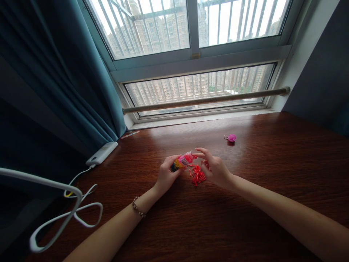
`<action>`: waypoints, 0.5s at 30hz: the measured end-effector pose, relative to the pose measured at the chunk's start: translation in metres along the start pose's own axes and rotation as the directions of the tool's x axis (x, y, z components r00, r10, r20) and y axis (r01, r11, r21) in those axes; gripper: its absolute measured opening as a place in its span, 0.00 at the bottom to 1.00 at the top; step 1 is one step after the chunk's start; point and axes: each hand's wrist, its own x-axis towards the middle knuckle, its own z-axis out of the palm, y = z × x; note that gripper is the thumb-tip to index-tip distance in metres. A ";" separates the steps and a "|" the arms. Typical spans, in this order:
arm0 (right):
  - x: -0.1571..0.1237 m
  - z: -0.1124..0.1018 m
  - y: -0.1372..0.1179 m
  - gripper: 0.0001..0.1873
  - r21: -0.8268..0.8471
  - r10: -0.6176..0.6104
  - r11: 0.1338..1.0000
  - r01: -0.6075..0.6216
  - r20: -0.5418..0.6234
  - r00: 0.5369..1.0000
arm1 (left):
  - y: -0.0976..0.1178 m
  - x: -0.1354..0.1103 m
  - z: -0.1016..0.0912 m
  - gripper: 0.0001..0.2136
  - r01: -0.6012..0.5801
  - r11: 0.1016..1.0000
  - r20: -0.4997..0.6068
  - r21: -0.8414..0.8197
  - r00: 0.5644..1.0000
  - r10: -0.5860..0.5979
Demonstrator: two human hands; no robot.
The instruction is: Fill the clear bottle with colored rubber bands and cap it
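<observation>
My left hand [168, 171] is wrapped round a small clear plastic bottle [182, 161] with a pink, yellow and dark label. The bottle is tipped on its side, its mouth towards the right, with red pieces showing in its open end. At that mouth is my right hand [214, 167], one finger reaching to the red pieces and the other fingers apart, partly curled. Below the mouth, a loose pile of small red strips [197, 175] lies on the wooden tabletop [218, 225]. Whether the right fingertip touches the pieces is too small to tell.
A pink cap [231, 138] with a pale loop sits farther back on the right. At the left edge lies a white power bank [101, 153], with a white cable [88, 207] looping forward. Behind the table are a barred window [191, 83] and a blue curtain [89, 91].
</observation>
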 end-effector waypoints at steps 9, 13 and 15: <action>0.003 -0.003 0.002 0.19 -0.033 0.053 0.998 -0.057 -0.097 0.994 | -0.008 0.003 0.003 0.21 0.160 0.950 -0.036 -0.269 0.984 -0.175; 0.004 -0.002 0.007 0.11 -0.202 0.101 0.977 -0.071 0.144 0.984 | -0.008 0.004 0.002 0.19 0.157 0.921 -0.031 -0.357 0.983 -0.180; 0.001 0.000 0.008 0.21 -0.275 0.133 0.959 -0.069 0.224 0.966 | -0.007 0.004 0.002 0.19 0.155 0.914 -0.024 -0.375 0.984 -0.177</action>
